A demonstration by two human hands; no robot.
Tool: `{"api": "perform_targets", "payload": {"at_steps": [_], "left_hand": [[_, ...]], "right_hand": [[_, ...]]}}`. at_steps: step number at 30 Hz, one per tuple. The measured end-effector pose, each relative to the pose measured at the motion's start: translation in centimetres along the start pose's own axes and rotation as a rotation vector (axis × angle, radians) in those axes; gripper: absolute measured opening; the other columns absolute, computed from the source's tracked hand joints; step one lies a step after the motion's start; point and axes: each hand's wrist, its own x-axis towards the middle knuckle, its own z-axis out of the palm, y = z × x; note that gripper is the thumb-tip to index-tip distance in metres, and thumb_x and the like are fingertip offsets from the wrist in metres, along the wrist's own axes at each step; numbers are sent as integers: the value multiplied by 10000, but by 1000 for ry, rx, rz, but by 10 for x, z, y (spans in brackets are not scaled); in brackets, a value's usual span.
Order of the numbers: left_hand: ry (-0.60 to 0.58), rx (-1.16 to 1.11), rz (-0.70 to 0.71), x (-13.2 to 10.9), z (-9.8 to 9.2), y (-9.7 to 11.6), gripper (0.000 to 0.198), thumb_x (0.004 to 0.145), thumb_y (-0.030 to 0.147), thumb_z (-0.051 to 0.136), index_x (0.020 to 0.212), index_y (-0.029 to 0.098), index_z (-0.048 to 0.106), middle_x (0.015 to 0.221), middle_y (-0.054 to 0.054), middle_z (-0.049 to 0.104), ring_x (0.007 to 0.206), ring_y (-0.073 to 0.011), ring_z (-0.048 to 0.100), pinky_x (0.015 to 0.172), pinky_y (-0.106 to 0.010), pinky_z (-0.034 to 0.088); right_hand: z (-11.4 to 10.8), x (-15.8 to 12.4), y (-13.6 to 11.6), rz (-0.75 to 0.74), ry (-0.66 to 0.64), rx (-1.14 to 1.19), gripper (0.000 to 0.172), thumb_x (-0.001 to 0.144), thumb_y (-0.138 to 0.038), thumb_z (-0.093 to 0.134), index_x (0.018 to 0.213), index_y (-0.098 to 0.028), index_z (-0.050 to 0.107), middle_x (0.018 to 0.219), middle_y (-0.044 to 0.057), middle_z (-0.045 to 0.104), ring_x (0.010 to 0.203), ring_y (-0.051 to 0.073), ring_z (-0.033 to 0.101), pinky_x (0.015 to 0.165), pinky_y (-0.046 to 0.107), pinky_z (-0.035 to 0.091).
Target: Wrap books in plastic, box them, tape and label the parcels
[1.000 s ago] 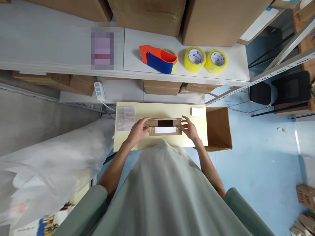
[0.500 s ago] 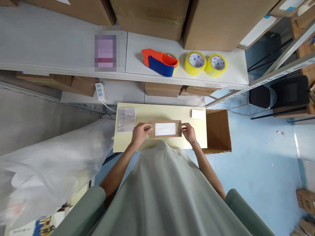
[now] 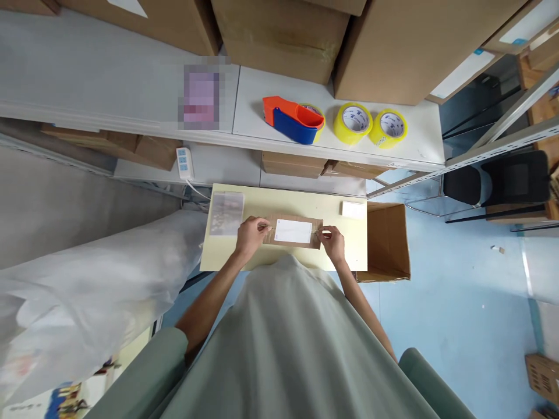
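Currently, a flat brown cardboard box lies lengthwise across a pale yellow rectangular tabletop, close to the edge nearest the wearer, with a white rectangular label facing up on it. The left hand pinches the box's left end between thumb and forefinger, its other fingers curled. The right hand does likewise at the right end, thumb and fingertips drawn together on the cardboard; the exact contact is too small to make out. Both forearms reach forward from either side of a loose grey-green garment.

Beyond the left hand, a translucent flat plastic sheet or sleeve lies near the tabletop's left edge. A small white rectangular block sits at the far right corner. Just beside the tabletop on the right stands an open brown cardboard carton.

Above, a light grey metal shelf bears an orange and blue plastic tape dispenser and, right of it, two yellow-edged tape rolls, side by side. A white power strip rests on a lower level, toward the left.
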Motion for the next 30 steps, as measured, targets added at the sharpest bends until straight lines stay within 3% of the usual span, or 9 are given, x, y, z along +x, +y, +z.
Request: {"api": "perform_targets", "payload": {"at_steps": [7, 15, 24, 27, 30], "left_hand": [[22, 112, 21, 12, 1, 8, 142, 938, 186, 745, 976, 260, 859, 1127, -94, 810, 926, -273, 808, 1002, -429, 641], [-7, 50, 5, -18, -2, 19, 105, 998, 220, 775, 1051, 249, 860, 1150, -62, 810, 923, -214, 827, 941, -335, 641], [-8, -4, -9, -19, 11, 13, 66, 970, 193, 786, 985, 234, 835, 1092, -55, 778, 880, -203, 813, 915, -336, 645], [-6, -9, 4, -19, 12, 11, 60, 966, 201, 781, 988, 231, 828, 1101, -55, 763, 859, -193, 800, 920, -337, 649], [1, -34, 9, -21, 10, 11, 72, 945, 218, 792, 1006, 238, 826, 1125, -54, 760, 866, -198, 800, 920, -348, 664]], "right_hand": [[1, 11, -10, 8, -10, -91, 181, 927, -429, 712, 987, -265, 759, 1217, 113, 829, 933, 283, 844, 911, 445, 676], [-20, 5, -15, 9, -21, -54, 308, 967, -508, 707, 1077, -231, 783, 1270, 136, 864, 997, 284, 857, 928, 415, 678], [-18, 11, -8, 22, -18, -116, 176, 951, -395, 714, 994, -236, 775, 1205, 118, 861, 989, 272, 863, 903, 402, 693], [-20, 11, -7, -7, -35, -98, 210, 959, -432, 715, 999, -232, 765, 1203, 123, 849, 1022, 282, 858, 887, 420, 710], [-23, 10, -9, -55, -48, -62, 352, 952, -578, 734, 1003, -230, 760, 1208, 140, 825, 1078, 305, 846, 902, 458, 729]]}}
